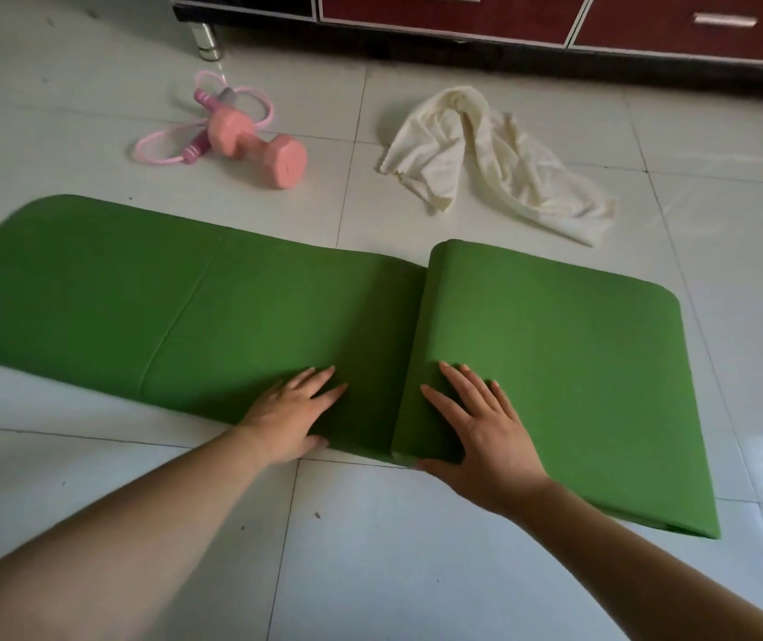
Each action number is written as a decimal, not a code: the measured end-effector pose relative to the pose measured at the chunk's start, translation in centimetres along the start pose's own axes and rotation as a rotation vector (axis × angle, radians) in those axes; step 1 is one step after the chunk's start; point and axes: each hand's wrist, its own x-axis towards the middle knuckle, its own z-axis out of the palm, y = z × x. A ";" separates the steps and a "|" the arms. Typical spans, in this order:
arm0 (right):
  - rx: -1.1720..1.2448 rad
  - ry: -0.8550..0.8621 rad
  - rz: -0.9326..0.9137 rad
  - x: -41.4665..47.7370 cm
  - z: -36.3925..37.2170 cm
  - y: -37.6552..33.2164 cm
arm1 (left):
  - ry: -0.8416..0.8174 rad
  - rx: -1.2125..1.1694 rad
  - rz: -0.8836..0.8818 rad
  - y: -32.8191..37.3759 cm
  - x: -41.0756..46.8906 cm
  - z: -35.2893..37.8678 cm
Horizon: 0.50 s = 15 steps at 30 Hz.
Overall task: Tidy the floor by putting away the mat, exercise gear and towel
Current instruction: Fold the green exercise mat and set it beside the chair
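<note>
A thick green foam exercise mat (240,307) lies on the glossy white tiled floor (370,548); its right part is folded over into a flat, thick stack with a rounded fold edge, and the left part lies flat in one layer with a faint crease line across it; no brand or writing can be read on the mat.

The left hand (289,416) lies palm down on the flat layer, just beside the fold, at the near edge of the mat; its fingers (319,379) are stretched and slightly spread, and they grasp nothing, only press on the surface. The right hand (481,437) lies palm down on the folded stack near its rounded edge; its fingers are open and spread too, with the thumb at the near side of the stack; it holds nothing closed in the hand.

Beyond the mat, a pink dumbbell with flat round ends (261,148) lies on the floor, touching a pink skipping rope with striped handles (194,127), which is loosely coiled beside and behind it; no label on them is readable. To the right of these, well apart, a crumpled cream-white towel (476,155) lies on the tiles. At the far edge stands a dark red cabinet with metal drawer handles (555,16) on a metal leg (208,39).
</note>
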 end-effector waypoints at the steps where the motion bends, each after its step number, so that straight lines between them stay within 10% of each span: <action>1: 0.002 -0.014 0.001 0.2 0.4 0.0 | 0.004 -0.006 0.001 0.0 0.0 0.0; 15: 0.090 0.000 0.002 7.2 0.5 -6.0 | 0.226 -0.443 -0.304 -5.9 -3.7 -0.1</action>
